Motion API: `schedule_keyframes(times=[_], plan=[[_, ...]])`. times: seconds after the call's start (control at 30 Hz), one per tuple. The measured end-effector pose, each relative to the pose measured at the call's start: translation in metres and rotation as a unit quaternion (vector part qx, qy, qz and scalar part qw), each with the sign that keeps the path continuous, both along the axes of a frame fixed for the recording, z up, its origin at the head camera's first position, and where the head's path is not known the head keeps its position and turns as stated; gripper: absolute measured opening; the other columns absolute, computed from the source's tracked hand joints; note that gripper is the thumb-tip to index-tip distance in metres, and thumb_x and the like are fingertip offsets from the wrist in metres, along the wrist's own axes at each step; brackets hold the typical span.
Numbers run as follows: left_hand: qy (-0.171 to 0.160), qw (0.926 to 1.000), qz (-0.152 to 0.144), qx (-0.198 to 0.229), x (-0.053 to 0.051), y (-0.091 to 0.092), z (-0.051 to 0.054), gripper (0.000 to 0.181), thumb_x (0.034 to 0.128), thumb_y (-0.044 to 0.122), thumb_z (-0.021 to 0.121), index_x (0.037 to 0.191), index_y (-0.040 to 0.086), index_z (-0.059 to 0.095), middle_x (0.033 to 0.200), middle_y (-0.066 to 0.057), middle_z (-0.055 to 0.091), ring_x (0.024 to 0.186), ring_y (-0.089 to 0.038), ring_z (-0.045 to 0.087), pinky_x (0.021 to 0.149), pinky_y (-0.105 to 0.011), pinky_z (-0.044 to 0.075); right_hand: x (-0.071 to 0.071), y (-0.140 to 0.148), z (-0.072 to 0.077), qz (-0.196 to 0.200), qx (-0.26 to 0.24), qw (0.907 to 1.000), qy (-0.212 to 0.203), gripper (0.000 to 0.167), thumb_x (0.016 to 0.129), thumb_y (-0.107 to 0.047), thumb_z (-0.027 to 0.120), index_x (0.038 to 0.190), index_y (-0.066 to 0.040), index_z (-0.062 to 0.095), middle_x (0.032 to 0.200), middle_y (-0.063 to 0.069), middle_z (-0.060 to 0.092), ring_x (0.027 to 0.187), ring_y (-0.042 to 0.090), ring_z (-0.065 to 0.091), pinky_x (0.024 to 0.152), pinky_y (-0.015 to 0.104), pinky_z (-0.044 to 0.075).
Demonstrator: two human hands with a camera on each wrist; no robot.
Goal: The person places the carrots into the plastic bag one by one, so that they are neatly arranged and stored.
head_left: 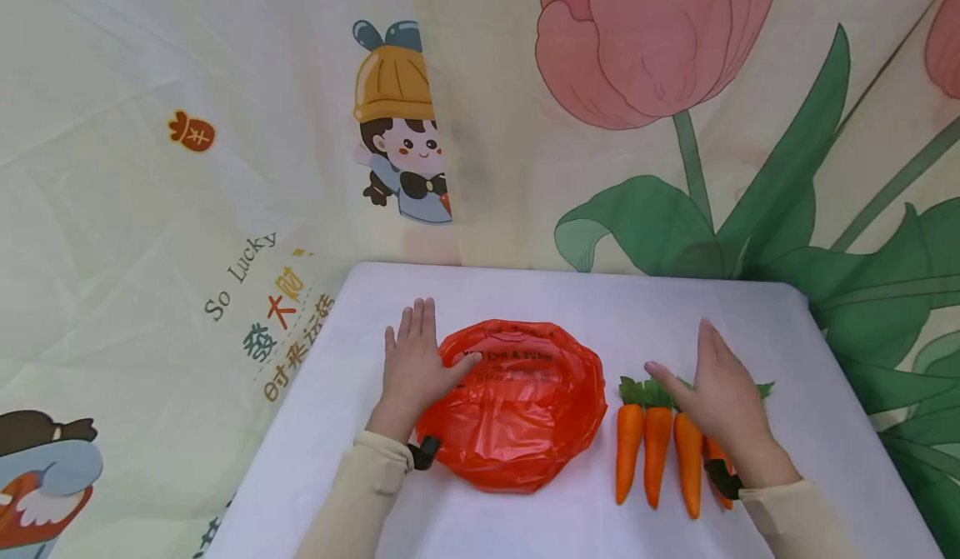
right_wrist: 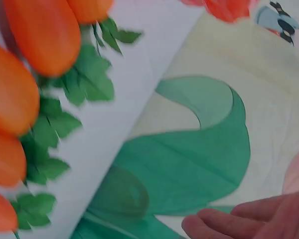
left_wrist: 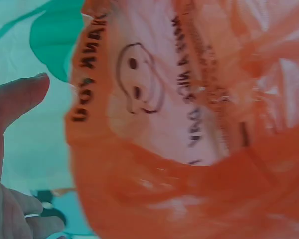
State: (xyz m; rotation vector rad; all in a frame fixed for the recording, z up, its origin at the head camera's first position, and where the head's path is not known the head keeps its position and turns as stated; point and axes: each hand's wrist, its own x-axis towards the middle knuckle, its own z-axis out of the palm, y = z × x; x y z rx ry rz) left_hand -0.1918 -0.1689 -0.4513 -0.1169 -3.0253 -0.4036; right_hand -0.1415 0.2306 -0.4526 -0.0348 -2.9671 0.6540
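A red plastic bag (head_left: 517, 417) with dark printing stands opened wide on the white table. Its printed rim fills much of the left wrist view (left_wrist: 174, 189). At the bag's left side is my left hand (head_left: 416, 371), fingers straight and thumb over the rim; whether it touches cannot be told. Several orange carrots (head_left: 657, 459) with green leafy tops lie side by side right of the bag. Above the rightmost ones is my right hand (head_left: 723, 401), fingers extended, holding nothing, partly hiding them. In the right wrist view the carrots (right_wrist: 45, 35) show at the left, apart from my fingers (right_wrist: 229, 221).
The white table (head_left: 570, 292) reaches back to a cloth backdrop (head_left: 495, 167) printed with tulips, leaves and a cartoon figure. More printed cloth (head_left: 135, 292) hangs at the left. A dark band sits at each wrist.
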Motion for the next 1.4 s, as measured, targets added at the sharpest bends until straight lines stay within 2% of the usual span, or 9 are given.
schedule_keyframes(times=[0.1,0.2,0.3,0.43,0.57,0.73,1.03,1.2,1.4], plan=[[-0.018,0.9979,0.021,0.058,0.001,-0.008,-0.012,0.118,0.0838,0.063,0.070,0.160,-0.004,0.009,0.165,-0.024,0.014,0.151,-0.043,0.014,0.119,-0.062,0.015,0.003,-0.010,-0.008,-0.011,-0.002,0.9999,-0.007,0.112,0.089,-0.067,0.063,0.153,0.016,0.020,0.150,0.039,0.034,0.132,0.057,0.040,0.100,0.066,0.042],[-0.042,0.9884,0.054,0.136,0.003,-0.014,-0.023,0.119,0.0835,0.056,0.075,0.160,-0.004,0.006,0.165,-0.024,0.013,0.150,-0.043,0.018,0.119,-0.058,0.022,0.005,-0.021,-0.018,-0.028,0.002,0.9995,-0.015,0.099,0.089,-0.056,0.069,0.148,0.015,0.035,0.137,0.036,0.052,0.121,0.052,0.054,0.092,0.062,0.051],[-0.073,0.9702,0.092,0.212,0.006,-0.016,-0.032,0.118,0.0836,0.049,0.079,0.161,0.000,0.005,0.165,-0.022,0.016,0.149,-0.042,0.022,0.116,-0.058,0.029,0.006,-0.032,-0.029,-0.040,-0.004,0.9979,-0.051,0.087,0.088,-0.052,0.073,0.141,0.013,0.049,0.097,0.024,0.070,0.087,0.040,0.067,0.072,0.048,0.060],[-0.103,0.9389,0.141,0.297,0.009,-0.016,-0.041,0.108,0.0851,0.037,0.081,0.162,0.006,0.012,0.164,-0.021,0.024,0.146,-0.043,0.027,0.108,-0.060,0.039,0.008,-0.042,-0.043,-0.042,-0.032,0.9932,-0.104,0.053,0.088,-0.044,0.078,0.111,0.003,0.069,0.058,0.005,0.052,0.054,0.021,0.051,0.047,0.029,0.044],[-0.113,0.9132,0.163,0.356,0.012,-0.015,-0.049,0.094,0.0885,0.022,0.079,0.162,0.009,0.021,0.162,-0.018,0.030,0.146,-0.041,0.029,0.105,-0.058,0.043,0.010,-0.049,-0.053,-0.044,-0.035,0.9909,-0.122,0.036,0.087,-0.037,0.080,0.078,-0.007,0.063,0.054,0.004,0.050,0.048,0.020,0.049,0.047,0.028,0.041],[-0.101,0.9045,0.168,0.379,0.016,-0.015,-0.059,0.083,0.0907,0.011,0.075,0.160,0.009,0.028,0.159,-0.017,0.036,0.145,-0.040,0.032,0.107,-0.055,0.043,0.009,-0.054,-0.062,-0.048,-0.027,0.9897,-0.132,0.038,0.086,-0.035,0.081,0.071,-0.009,0.059,0.054,0.004,0.050,0.047,0.020,0.049,0.046,0.028,0.041],[-0.059,0.8835,0.180,0.428,0.020,-0.012,-0.067,0.068,0.0936,0.000,0.068,0.155,0.009,0.041,0.153,-0.013,0.048,0.140,-0.032,0.044,0.109,-0.047,0.042,0.004,-0.059,-0.076,-0.031,-0.001,0.9885,-0.148,0.050,0.080,-0.031,0.086,0.107,0.008,0.070,0.062,0.003,0.057,0.060,0.021,0.055,0.069,0.041,0.060],[-0.055,0.8681,0.186,0.457,0.021,-0.012,-0.069,0.062,0.0962,-0.002,0.063,0.154,0.010,0.042,0.150,-0.010,0.051,0.139,-0.030,0.047,0.110,-0.045,0.042,0.006,-0.060,-0.078,-0.033,-0.024,0.9847,-0.169,0.045,0.081,-0.028,0.086,0.106,0.007,0.072,0.063,0.005,0.059,0.064,0.023,0.056,0.072,0.041,0.058],[-0.059,0.8564,0.195,0.474,0.022,-0.014,-0.073,0.058,0.0988,-0.002,0.059,0.154,0.010,0.043,0.150,-0.010,0.052,0.139,-0.031,0.046,0.109,-0.046,0.042,0.011,-0.053,-0.074,-0.039,-0.127,0.9603,-0.245,0.050,0.080,-0.027,0.087,0.116,0.004,0.071,0.095,0.009,0.069,0.083,0.025,0.060,0.080,0.043,0.060]])
